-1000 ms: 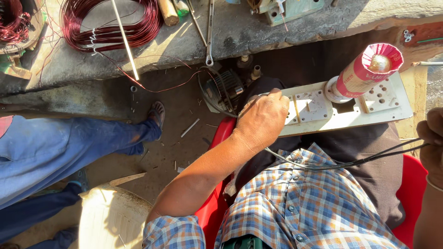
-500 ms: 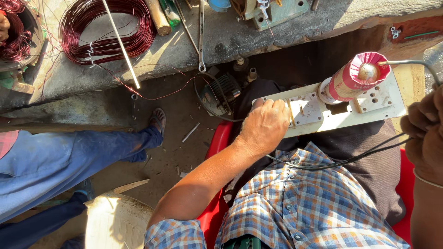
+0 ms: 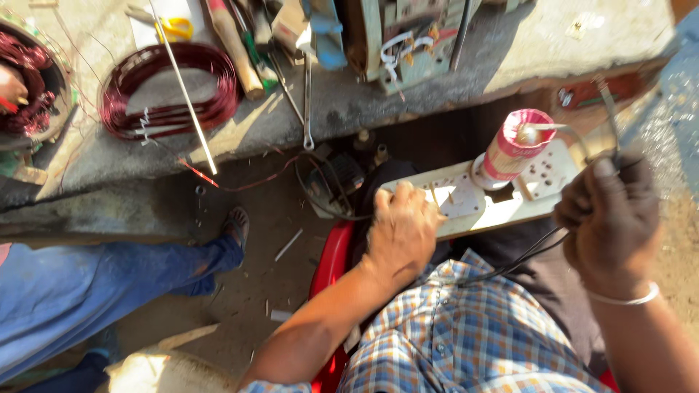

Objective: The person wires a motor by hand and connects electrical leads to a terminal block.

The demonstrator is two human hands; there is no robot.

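Observation:
A pale rectangular board (image 3: pixel 542 175) with sockets and holes lies across my lap. My left hand (image 3: pixel 402 231) rests on its left end, fingers curled over the edge, holding it down. A cylindrical part with a pink-red cap (image 3: pixel 512 148) stands on the board. A stiff grey wire (image 3: pixel 564 131) arcs from that cap toward my right hand (image 3: pixel 610 220), which is closed around the wire and a black cable (image 3: pixel 518 258) that trails across my lap. I sit on a red chair (image 3: pixel 333 269).
A concrete ledge (image 3: pixel 349 109) ahead carries a dark red wire coil (image 3: pixel 171 87), a thin rod (image 3: pixel 186 94), a spanner (image 3: pixel 308 102), a wooden handle (image 3: pixel 234 51) and a greenish metal device (image 3: pixel 408 44). Another person's blue-trousered leg (image 3: pixel 102 284) and sandalled foot (image 3: pixel 233 225) stretch across at left.
The view has shifted down and left. My right hand has come up and inward with the wire and cable, close to the board's right end. My left hand stays on the board.

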